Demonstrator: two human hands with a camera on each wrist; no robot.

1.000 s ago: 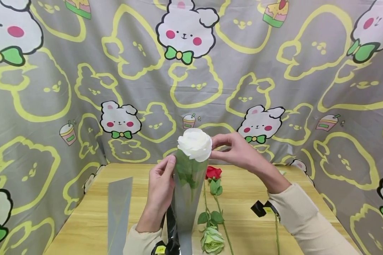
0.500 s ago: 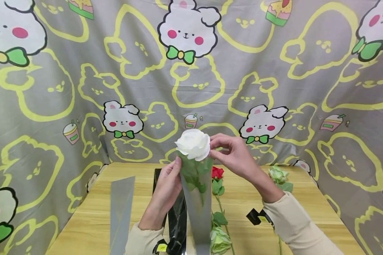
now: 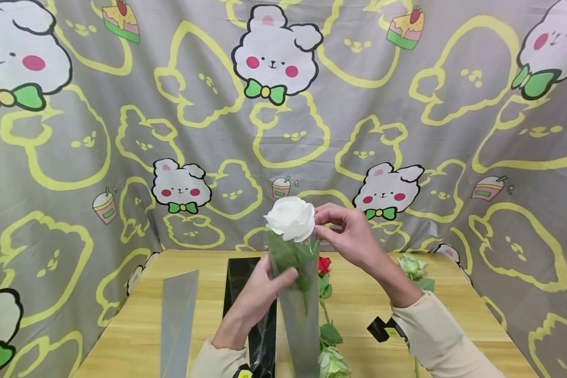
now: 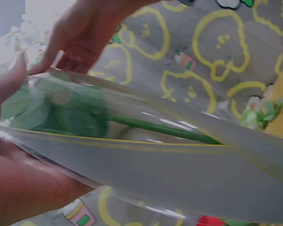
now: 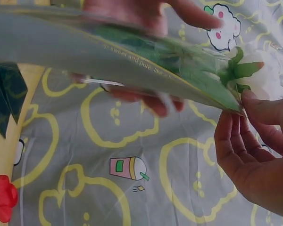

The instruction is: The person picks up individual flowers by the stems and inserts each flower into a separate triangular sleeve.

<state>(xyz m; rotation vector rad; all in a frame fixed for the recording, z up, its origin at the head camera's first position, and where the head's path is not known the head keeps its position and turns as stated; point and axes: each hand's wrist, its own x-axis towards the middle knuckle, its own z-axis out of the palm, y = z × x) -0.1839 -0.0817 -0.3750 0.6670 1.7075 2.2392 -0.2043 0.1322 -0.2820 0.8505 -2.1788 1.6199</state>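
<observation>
A white artificial rose [image 3: 290, 219] stands upright in a clear and grey flower sleeve [image 3: 301, 336], its green leaves showing through the film. My right hand [image 3: 347, 231] pinches the sleeve's top edge just under the bloom; the right wrist view shows thumb and fingertips meeting at that corner [image 5: 238, 109]. My left hand [image 3: 260, 291] lies around the sleeve's left side lower down, the thumb across the front in the head view. In the left wrist view its palm [image 4: 33, 188] is under the film and the thumb stands up, away from it. Its fingers are blurred in the right wrist view.
On the wooden table [image 3: 132, 315], a flat grey sleeve [image 3: 178, 320] lies left and a black sleeve [image 3: 241, 278] sits beneath my left arm. A red rose [image 3: 324, 264] and pale green roses [image 3: 333, 362], [image 3: 412, 266] lie right. A patterned curtain [image 3: 283, 142] surrounds the table.
My left hand has slid from just beneath the bloom down the sleeve, its thumb now across the front. My right hand stays at the top edge. Sleeve and rose have shifted slightly right.
</observation>
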